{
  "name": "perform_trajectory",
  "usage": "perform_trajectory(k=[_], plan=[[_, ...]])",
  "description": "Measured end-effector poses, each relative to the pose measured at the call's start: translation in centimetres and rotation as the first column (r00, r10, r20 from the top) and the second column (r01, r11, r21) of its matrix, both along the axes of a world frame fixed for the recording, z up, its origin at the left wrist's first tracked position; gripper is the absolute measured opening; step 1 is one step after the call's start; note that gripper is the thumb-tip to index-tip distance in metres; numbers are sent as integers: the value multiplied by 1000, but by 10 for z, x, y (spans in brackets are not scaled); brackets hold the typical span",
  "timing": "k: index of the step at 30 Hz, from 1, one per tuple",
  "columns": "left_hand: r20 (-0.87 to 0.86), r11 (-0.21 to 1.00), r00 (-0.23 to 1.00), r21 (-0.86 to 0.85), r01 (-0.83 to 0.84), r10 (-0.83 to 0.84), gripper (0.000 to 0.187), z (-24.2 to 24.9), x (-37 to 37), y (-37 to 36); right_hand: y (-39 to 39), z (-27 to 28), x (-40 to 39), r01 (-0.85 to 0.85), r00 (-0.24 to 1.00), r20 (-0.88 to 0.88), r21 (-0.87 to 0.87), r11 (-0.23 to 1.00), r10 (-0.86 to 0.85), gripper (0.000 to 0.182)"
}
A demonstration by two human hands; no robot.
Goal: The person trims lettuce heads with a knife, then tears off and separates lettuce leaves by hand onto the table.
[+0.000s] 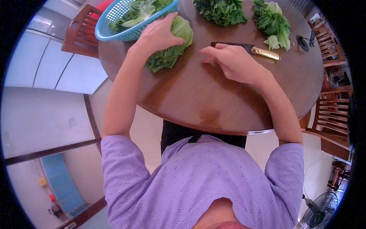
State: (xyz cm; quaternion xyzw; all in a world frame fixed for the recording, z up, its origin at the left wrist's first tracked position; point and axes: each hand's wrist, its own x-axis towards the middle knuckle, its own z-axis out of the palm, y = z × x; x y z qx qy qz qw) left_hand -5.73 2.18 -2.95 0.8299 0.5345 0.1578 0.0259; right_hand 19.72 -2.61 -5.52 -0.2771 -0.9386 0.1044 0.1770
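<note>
My left hand [160, 34] lies over a bunch of leafy greens [167, 55] beside the blue basket, its thumb and fingers spread on the pale stalk end. A blue perforated basket [133, 32] holding more leaves touches the far side of that hand. Just in front of the knife, my right hand [230, 61] hovers over the table with its fingers loosely bent and nothing visible in them. The knife [267, 53] has a dark blade and a gold-coloured handle; part of the blade is behind my right hand.
Two more bunches of greens, one at the back middle [221, 11] and one at the back right [273, 24], lie on the round brown table [198, 99]. A small black object [303, 43] sits near the right edge. Wooden chairs stand left and right; a fan is lower right.
</note>
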Motion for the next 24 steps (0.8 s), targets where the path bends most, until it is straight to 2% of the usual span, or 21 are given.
perform_trajectory(k=[1, 4, 6, 7, 8, 10, 11, 14, 15, 21, 24], plan=[[3, 1000, 1000, 3, 2, -2, 85, -1, 0, 1, 1, -1, 0, -4, 1000, 3, 10, 1000, 4, 46], [24, 1000, 1000, 11, -3, 2, 84, 0, -2, 0, 8, -11, 0, -38, 962, -273, -120, 992, 4, 40], [45, 1000, 999, 3, -19, 19, 83, 4, -3, -3, 14, -6, 2, -73, 875, -473, -335, 939, -101, 42], [55, 999, 998, -8, -34, 34, 83, 8, -3, -6, 16, -2, 3, -109, 815, -554, -433, 895, -169, 44], [64, 999, 997, -18, -47, 48, 83, 11, -3, -9, 16, 5, 7, -147, 786, -562, -575, 805, -258, 46], [131, 999, 991, -28, -19, 23, 84, 16, -4, -13, 15, 20, 17, -239, 729, -527, -793, 560, -436, 52], [165, 999, 986, -32, -3, 8, 84, 18, -4, -13, 22, 13, 20, -304, 686, -540, -822, 481, -488, 54], [258, 995, 961, -10, 101, -95, 85, 9, -8, -9, 25, 13, 25, -357, 614, -544, -838, 414, -572, 53], [265, 994, 961, -62, 94, -74, 82, 14, -5, -14, 25, 14, 27, -379, 599, -550, -835, 399, -582, 53], [355, 985, 925, -51, 165, -137, 80, 16, 0, -18, 27, 14, 32, -460, 561, -569, -818, 346, -601, 53], [483, 976, 865, -87, 201, -135, 83, 27, 3, -21, 28, 15, 34, -480, 557, -577, -811, 336, -598, 53]])
